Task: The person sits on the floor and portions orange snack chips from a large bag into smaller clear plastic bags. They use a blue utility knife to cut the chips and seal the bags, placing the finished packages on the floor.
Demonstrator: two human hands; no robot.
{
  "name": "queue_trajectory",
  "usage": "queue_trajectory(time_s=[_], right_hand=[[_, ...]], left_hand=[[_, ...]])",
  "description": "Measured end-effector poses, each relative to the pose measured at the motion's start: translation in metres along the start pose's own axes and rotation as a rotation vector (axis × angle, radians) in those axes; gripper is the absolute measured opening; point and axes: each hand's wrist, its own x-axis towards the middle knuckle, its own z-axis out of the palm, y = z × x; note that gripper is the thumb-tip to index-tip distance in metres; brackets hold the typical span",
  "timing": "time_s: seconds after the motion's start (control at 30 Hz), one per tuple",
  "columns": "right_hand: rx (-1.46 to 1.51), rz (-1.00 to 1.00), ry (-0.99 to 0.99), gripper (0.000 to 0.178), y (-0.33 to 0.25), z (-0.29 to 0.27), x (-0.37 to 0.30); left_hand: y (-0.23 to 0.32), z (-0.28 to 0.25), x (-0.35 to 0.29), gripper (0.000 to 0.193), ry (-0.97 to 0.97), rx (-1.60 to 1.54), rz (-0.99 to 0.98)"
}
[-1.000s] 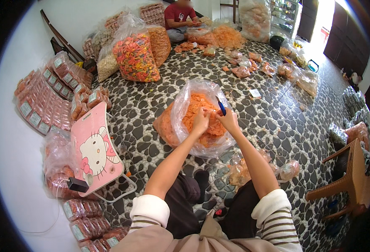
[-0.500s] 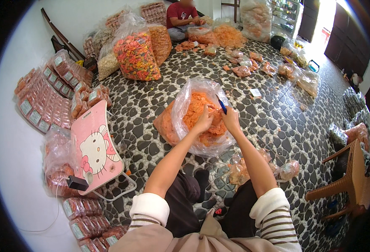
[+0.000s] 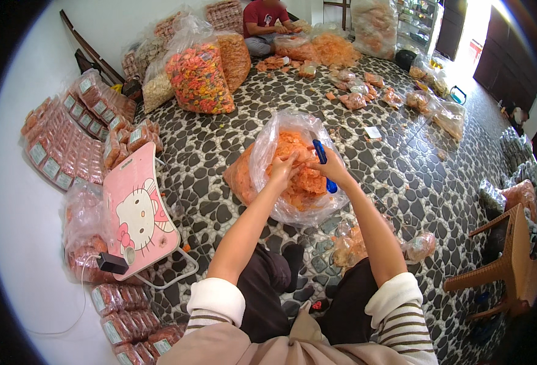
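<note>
Inside an open, clear-plastic bag [image 3: 261, 163] on stone-patterned floor [image 3: 204, 146], we judge the thin orange chips [image 3: 289, 145] light, brittle, best cupped loosely. Right grip [image 3: 335, 169] holds a blue-handled tool [image 3: 321, 152]; left grip [image 3: 283, 170]: we cannot tell.

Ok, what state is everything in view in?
Clear plastic bag with orange chips: mouth open.
Blue-handled tool: held in the right hand; open or shut unclear.
Left hand: fingers bent at the chips; hold unclear.
Pink folding table: legs unfolded.
Tall clear bag of multicoloured snacks: standing, full.
Brown-and-white striped sleeves: rolled up.
</note>
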Motion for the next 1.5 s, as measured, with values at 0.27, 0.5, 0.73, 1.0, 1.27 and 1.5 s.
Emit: queue_trajectory(time_s=[0.27, 0.5, 0.73, 1.0, 1.27, 1.5], right_hand=[[-0.223, 0.115, 0.288, 0.021, -0.009, -0.002, 0.002], [-0.178, 0.186, 0.398, 0.015, -0.010, -0.003, 0.007], [-0.343, -0.023, 0.391, 0.012, -0.002, 0.009, 0.008], [-0.262, 0.236, 0.292, 0.012, -0.009, 0.006, 0.012], [-0.097, 0.305, 0.209, 0.017, -0.005, 0.006, 0.019], [-0.022, 0.339, 0.298, 0.018, -0.008, 0.009, 0.018]], left_hand=[[0.011, -0.001, -0.005, 0.028, -0.031, 0.222, 0.277], [0.010, -0.001, -0.008, 0.023, -0.027, 0.239, 0.513], [0.012, 0.011, -0.009, 0.014, 0.065, 0.553, 0.614], [0.010, 0.012, -0.005, 0.011, 0.148, 0.659, 0.685], [0.014, 0.012, -0.006, 0.014, 0.176, 0.631, 0.604], [0.017, 0.012, -0.012, 0.014, 0.129, 0.622, 0.578]])
